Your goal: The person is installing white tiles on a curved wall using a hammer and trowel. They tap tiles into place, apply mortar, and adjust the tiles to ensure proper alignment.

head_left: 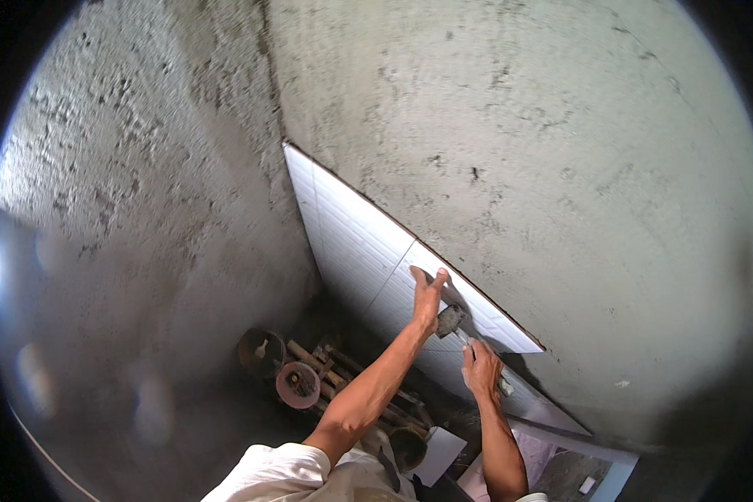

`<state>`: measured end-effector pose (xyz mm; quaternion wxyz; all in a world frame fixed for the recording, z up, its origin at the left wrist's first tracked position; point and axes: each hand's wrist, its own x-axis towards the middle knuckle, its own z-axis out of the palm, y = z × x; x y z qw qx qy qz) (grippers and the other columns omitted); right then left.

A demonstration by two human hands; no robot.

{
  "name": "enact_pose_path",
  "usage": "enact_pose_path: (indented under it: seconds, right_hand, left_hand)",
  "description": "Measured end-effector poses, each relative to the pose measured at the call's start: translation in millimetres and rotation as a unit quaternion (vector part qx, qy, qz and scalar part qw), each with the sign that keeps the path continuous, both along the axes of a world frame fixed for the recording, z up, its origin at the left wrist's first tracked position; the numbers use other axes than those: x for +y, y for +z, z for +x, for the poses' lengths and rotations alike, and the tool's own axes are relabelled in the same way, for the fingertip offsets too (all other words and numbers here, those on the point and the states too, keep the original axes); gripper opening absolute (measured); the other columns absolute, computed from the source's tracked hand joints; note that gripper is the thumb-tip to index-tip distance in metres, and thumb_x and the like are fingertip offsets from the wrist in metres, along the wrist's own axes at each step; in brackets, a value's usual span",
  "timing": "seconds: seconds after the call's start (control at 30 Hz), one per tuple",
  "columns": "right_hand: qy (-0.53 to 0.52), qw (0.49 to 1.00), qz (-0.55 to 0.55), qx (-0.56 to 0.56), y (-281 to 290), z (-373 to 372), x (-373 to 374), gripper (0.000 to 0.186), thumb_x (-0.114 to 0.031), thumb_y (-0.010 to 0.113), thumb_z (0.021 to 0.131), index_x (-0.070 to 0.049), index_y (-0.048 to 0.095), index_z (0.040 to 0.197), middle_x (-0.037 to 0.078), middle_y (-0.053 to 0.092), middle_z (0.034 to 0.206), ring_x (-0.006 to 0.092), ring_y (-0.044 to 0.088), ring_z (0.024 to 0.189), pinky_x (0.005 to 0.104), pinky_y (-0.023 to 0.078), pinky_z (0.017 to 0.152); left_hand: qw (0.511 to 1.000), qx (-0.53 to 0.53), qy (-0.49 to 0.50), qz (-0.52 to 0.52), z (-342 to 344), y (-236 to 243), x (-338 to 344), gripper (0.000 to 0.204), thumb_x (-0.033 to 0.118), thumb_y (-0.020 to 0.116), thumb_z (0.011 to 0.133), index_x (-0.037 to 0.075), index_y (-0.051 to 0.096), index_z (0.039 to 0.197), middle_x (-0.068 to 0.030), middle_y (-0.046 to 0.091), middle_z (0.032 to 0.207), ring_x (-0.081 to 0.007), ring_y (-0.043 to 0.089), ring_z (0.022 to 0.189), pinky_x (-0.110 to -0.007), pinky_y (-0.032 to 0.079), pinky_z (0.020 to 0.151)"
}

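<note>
A mallet-like tool [450,320] is gripped by its handle in the right hand [482,372], its head held near the left wrist. The left hand [427,299], unclenched, is laid on a white tile [498,330] set against the rough grey wall [560,167]. Farther down, a pinkish bucket [298,403] is seen.

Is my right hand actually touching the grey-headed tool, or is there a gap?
Touching. The head view, the only one, shows the right hand with its fingers closed around the handle of the grey-headed tool.
</note>
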<state>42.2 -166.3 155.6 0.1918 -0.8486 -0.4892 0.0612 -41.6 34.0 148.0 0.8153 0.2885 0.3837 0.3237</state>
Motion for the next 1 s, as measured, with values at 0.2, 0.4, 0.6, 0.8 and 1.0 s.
enact_pose_path:
  seconds: [0.2,0.4,0.6,0.8,1.0]
  right_hand:
    - [-0.052,0.997,-0.013,0.056,-10.5,-23.2,-24.5,0.031,-0.03,0.063,0.096,-0.007,0.069,0.116,0.018,0.071,0.106,0.0395,0.068,0.094,0.0487,0.054,0.08]
    - [-0.114,0.987,0.043,0.105,-28.0,-25.8,-52.4,0.03,-0.029,0.064,0.096,-0.005,0.069,0.113,0.016,0.071,0.103,0.0381,0.069,0.09,0.0475,0.054,0.076]
    - [-0.186,0.967,0.115,0.128,-43.0,-17.6,-73.3,0.03,-0.029,0.064,0.096,-0.004,0.069,0.112,0.016,0.071,0.102,0.0365,0.07,0.088,0.0457,0.055,0.075]
    - [-0.239,0.945,0.157,0.16,-67.0,-35.5,-109.5,0.029,-0.028,0.065,0.095,-0.003,0.07,0.109,0.016,0.072,0.099,0.0371,0.07,0.087,0.0445,0.055,0.077]
    - [-0.275,0.917,0.108,0.268,-110.8,-65.2,-161.8,0.033,-0.028,0.064,0.096,0.0,0.07,0.112,0.019,0.072,0.096,0.0367,0.07,0.086,0.0448,0.054,0.076]
  left_hand:
    - [1.0,0.008,0.013,0.021,2.0,-13.7,9.3,0.115,0.048,0.069,0.092,-0.002,-0.012,0.157,-0.0275,-0.003,0.166,-0.0378,0.001,0.154,-0.05,0.004,0.123]
    - [1.0,0.002,0.003,0.012,-1.4,-18.3,7.5,0.122,0.055,0.073,0.088,0.003,-0.012,0.159,-0.0219,0.003,0.167,-0.034,-0.001,0.155,-0.051,0.0,0.122]
    - [0.999,0.002,-0.013,-0.039,9.6,-28.5,-7.2,0.131,0.075,0.065,0.081,0.007,-0.017,0.158,-0.0223,-0.014,0.166,-0.038,-0.011,0.154,-0.052,-0.002,0.123]
    - [0.999,-0.008,-0.052,-0.016,6.2,-38.2,-0.9,0.144,0.085,0.062,0.075,0.001,-0.024,0.155,-0.025,-0.02,0.164,-0.0397,-0.01,0.154,-0.054,0.0,0.123]
    - [0.998,0.026,-0.056,-0.029,11.6,-35.3,-25.4,0.138,0.082,0.058,0.08,-0.004,-0.021,0.154,-0.0286,-0.016,0.163,-0.041,-0.007,0.154,-0.055,0.003,0.123]
